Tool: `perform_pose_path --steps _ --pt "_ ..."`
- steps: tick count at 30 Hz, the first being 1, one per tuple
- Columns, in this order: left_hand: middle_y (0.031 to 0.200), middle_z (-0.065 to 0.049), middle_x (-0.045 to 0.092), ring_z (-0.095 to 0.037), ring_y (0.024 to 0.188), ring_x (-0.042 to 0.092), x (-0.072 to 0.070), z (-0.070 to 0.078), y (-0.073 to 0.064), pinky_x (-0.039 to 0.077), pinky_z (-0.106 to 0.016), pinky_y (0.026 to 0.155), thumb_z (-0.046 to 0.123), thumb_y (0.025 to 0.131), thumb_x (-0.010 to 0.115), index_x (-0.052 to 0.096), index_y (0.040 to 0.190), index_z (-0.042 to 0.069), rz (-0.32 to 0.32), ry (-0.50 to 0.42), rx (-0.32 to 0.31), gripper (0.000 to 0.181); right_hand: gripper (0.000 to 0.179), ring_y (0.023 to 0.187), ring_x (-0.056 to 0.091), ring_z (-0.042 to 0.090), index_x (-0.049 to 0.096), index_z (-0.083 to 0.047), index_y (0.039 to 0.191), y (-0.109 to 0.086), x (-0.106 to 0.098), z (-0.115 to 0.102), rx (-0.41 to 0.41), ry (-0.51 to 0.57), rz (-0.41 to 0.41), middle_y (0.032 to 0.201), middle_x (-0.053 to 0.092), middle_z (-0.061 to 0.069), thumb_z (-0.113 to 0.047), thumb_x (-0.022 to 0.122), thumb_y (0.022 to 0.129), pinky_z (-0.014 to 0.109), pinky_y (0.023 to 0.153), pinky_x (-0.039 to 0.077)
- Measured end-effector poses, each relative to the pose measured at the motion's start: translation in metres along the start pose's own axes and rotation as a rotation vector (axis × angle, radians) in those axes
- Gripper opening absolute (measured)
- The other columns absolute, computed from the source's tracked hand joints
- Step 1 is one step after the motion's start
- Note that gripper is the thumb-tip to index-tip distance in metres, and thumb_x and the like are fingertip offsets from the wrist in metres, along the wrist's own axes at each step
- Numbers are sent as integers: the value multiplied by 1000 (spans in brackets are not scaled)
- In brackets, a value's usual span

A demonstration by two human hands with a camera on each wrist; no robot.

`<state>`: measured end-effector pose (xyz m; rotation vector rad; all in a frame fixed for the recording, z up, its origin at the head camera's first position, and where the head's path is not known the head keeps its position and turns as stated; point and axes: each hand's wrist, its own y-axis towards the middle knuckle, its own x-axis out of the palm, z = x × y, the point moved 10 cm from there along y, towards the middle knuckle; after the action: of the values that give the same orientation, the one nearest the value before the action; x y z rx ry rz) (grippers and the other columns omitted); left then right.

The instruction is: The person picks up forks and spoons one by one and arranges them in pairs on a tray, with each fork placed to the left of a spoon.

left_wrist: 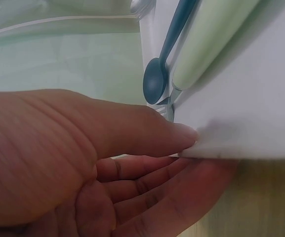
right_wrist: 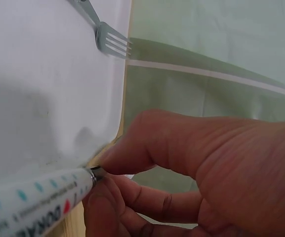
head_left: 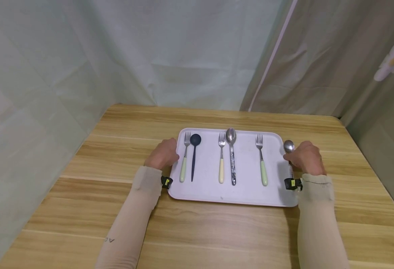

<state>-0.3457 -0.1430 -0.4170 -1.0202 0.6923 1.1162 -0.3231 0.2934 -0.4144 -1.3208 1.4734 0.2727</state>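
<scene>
A white tray (head_left: 244,194) lies on the wooden table. My left hand (head_left: 164,154) holds its left edge, thumb on the rim and fingers below it, as the left wrist view shows. Just beyond the tray's right edge, my right hand (head_left: 306,158) pinches a spoon (head_left: 288,146) between thumb and fingers where the metal neck meets its white printed handle (right_wrist: 38,202). On the tray, from left, lie a green-handled fork (head_left: 183,168), a dark blue spoon (head_left: 195,140), a cream-handled fork (head_left: 221,170), a spoon with a black-and-white patterned handle (head_left: 233,168) and another green-handled fork (head_left: 263,173).
The wooden table (head_left: 217,235) extends on all sides of the tray. Pale green curtains (head_left: 197,56) hang behind and to the left, and a darker curtain (head_left: 318,74) hangs at the right. Each wrist wears a small black camera.
</scene>
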Motion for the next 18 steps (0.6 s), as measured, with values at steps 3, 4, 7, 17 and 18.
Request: perform_pose_path --steps 3,4,7,17,18 --pt "92 -17 62 -24 74 61 0 0 1 48 -26 59 4 98 54 59 115 -6 -1 7 -2 20 42 83 55 27 58 8 106 0 1 -1 4 -5 -3 88 56 15 -31 67 93 36 68 45" --pt "92 -17 63 -24 74 61 0 0 1 48 -26 59 4 98 54 59 115 -7 -2 10 -4 20 42 83 55 27 58 8 106 0 2 -2 2 -6 -4 87 56 15 -30 67 93 35 68 45" --pt "93 -17 62 -24 74 61 0 -1 2 48 -26 59 4 98 54 59 116 -6 -6 11 -12 21 43 84 56 28 58 8 107 0 3 -3 5 -12 -5 90 56 16 -31 67 93 36 68 45" --pt "91 -16 62 -23 73 61 0 0 1 48 -26 59 3 99 53 59 115 -6 -12 1 -8 20 45 84 55 28 58 8 111 0 4 -5 17 -19 -11 93 54 17 -33 67 94 37 68 44" --pt "91 -16 62 -23 73 61 -1 0 1 48 -26 59 3 99 53 59 115 -6 -12 3 -7 20 45 84 55 28 58 8 112 0 5 -6 17 -18 -11 93 54 17 -33 67 94 37 68 44"
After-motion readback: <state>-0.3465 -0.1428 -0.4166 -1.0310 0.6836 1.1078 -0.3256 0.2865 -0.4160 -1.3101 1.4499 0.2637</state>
